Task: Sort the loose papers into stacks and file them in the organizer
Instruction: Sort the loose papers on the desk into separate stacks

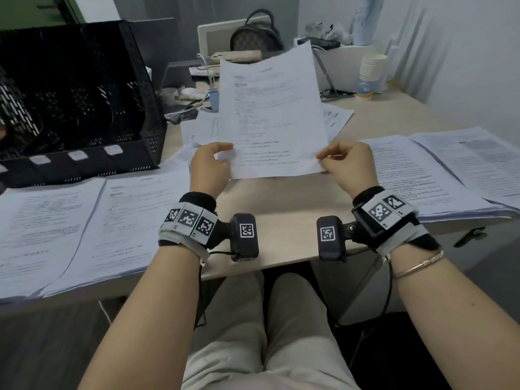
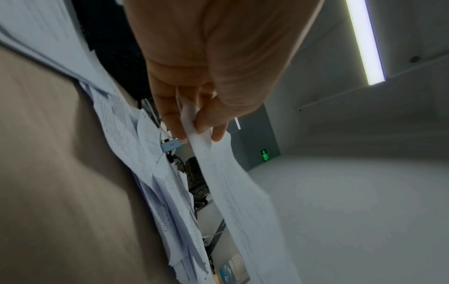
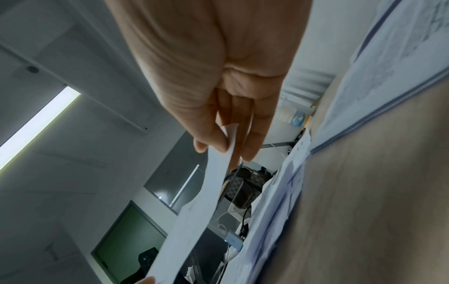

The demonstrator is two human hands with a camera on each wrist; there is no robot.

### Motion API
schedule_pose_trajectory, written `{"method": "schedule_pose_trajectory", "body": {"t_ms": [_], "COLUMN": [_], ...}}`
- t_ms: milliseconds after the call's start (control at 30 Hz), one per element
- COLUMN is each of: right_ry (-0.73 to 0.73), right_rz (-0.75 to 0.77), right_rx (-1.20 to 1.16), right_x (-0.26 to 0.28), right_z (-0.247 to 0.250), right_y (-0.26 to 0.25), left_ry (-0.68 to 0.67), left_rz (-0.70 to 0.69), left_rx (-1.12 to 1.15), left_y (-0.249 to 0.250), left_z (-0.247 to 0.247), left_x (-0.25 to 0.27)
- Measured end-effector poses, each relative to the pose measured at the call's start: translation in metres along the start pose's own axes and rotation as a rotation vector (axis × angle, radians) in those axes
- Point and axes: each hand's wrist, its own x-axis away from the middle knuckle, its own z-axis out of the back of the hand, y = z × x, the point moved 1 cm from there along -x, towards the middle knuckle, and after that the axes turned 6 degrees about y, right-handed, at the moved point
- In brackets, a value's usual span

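Note:
I hold one printed sheet of paper (image 1: 275,116) upright above the desk, in the centre of the head view. My left hand (image 1: 209,164) pinches its lower left corner and my right hand (image 1: 344,159) pinches its lower right corner. The left wrist view shows the thumb and fingers (image 2: 206,123) clamped on the sheet's (image 2: 233,184) edge; the right wrist view shows the same pinch (image 3: 226,148) on the sheet (image 3: 194,207). The black mesh organizer (image 1: 73,94) stands at the far left of the desk. Loose papers (image 1: 205,128) lie behind the held sheet.
Paper stacks lie on the desk: two on the left (image 1: 70,229) and two on the right (image 1: 439,175). A stack of paper cups (image 1: 371,74), a bag (image 1: 254,35), cables and small clutter sit at the back. The beige desk (image 1: 281,212) is bare between my wrists.

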Motion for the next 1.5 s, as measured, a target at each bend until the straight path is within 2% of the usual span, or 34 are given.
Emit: {"method": "schedule_pose_trajectory", "body": {"t_ms": [133,333,533,700,867,1033,1167,1333,1500], "right_ry": [-0.005,-0.011,-0.027,-0.082,-0.231,-0.393,-0.534,-0.599,-0.68], "right_rz": [-0.112,-0.167,-0.149,-0.124,-0.067,-0.008,-0.004,-0.02,-0.026], "right_rx": [-0.041,0.039,0.028,-0.028,-0.104,-0.151,-0.124,-0.088,0.096], "right_x": [0.001,0.004,0.013,0.025,0.038,0.047,0.056,0.068,0.072], "right_z": [-0.01,-0.023,-0.041,-0.065,-0.095,-0.128,-0.152,-0.176,-0.191], "right_y": [0.007,0.011,-0.002,-0.021,-0.045,-0.072,-0.087,-0.094,-0.09], "left_ry": [0.037,0.061,0.05,0.127,0.251,0.325,0.306,0.254,0.194], "left_rz": [-0.091,-0.189,-0.155,-0.08,0.006,0.035,0.078,0.171,0.241], "left_rx": [-0.066,-0.094,-0.069,-0.008,0.021,-0.01,-0.042,-0.093,-0.173], "left_y": [0.0,-0.008,-0.021,-0.032,-0.046,-0.053,-0.067,-0.083,-0.091], "left_z": [0.009,0.02,0.042,0.073,0.116,0.169,0.202,0.224,0.234], "left_x": [0.02,0.047,0.048,0.044,0.035,0.027,0.026,0.04,0.048]}}
